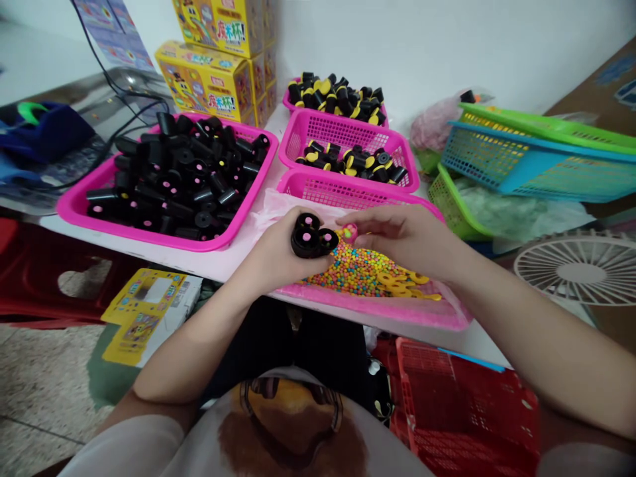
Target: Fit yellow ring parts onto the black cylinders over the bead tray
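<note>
My left hand (275,255) is wrapped round three small black cups (307,240), with pink dots showing inside their round openings. Right beside them, my right hand (410,238) pinches a tiny pink cup (350,232) that holds a few coloured beads. Both hands are above a pink basket (387,315) lined with thin plastic. Many small multicoloured beads (348,268) lie in it, along with several yellow ring-shaped pieces (397,283) on its right side. My right fingers partly hide the tiny cup.
A pink basket (209,242) of black cups stands at left. Behind, two more pink baskets (298,132) hold black pieces with yellow ends. Yellow boxes (209,83) are stacked at the back. Blue and green baskets (546,172) and a fan (581,268) stand at right; a red crate (467,404) sits below.
</note>
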`<state>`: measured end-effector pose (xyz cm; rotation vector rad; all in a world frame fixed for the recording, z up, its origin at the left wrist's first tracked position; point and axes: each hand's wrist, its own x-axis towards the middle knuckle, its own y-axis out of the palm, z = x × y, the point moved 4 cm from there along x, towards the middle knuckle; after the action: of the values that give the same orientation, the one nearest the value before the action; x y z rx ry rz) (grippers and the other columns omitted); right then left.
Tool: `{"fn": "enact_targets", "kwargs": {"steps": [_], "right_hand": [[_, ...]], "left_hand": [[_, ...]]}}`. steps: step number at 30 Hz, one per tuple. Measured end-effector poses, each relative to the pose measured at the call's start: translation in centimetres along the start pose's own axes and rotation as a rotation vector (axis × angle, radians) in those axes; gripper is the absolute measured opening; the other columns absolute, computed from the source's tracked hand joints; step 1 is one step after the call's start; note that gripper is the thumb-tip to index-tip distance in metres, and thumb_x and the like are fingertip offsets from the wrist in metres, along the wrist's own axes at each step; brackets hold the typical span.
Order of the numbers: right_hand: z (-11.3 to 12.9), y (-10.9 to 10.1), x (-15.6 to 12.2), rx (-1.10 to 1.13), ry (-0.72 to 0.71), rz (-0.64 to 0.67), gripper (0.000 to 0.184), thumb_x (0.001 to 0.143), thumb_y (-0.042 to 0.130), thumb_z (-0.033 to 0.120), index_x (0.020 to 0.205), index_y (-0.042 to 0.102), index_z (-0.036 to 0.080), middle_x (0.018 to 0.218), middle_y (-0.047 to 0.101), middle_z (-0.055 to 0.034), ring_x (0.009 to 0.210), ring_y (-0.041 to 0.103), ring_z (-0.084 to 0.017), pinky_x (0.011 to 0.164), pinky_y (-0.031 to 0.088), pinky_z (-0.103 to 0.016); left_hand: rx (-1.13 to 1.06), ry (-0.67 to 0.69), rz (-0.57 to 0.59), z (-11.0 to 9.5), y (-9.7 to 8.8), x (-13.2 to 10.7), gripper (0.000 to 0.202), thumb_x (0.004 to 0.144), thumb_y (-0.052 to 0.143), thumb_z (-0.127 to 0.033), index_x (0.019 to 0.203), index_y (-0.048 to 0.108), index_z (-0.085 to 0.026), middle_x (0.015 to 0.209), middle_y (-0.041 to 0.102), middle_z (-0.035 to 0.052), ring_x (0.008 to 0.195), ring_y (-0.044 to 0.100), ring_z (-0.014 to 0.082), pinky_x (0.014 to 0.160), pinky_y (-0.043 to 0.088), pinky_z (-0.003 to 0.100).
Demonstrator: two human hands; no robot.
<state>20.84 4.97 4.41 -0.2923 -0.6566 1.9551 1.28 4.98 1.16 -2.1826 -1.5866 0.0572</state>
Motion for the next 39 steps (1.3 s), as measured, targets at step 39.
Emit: {"fn": "enact_targets", "kwargs": {"steps": [39], "right_hand": [[-7.0, -1.4, -6.0, -0.852, 0.174, 0.152, 0.003, 0.080, 0.077, 0.019, 0.079, 0.077, 0.022, 0.079, 0.078, -0.0064, 0.066, 0.071, -0.021, 0.060, 0.054, -0.031]], "left_hand": [[0.038, 0.048, -0.007, 0.1, -0.2, -0.3, 0.042, 0.066, 0.077, -0.027, 0.102, 0.055, -0.022, 0.090, 0.064, -0.0022, 0.081, 0.061, 0.0170, 0.073, 0.048, 0.029]]}}
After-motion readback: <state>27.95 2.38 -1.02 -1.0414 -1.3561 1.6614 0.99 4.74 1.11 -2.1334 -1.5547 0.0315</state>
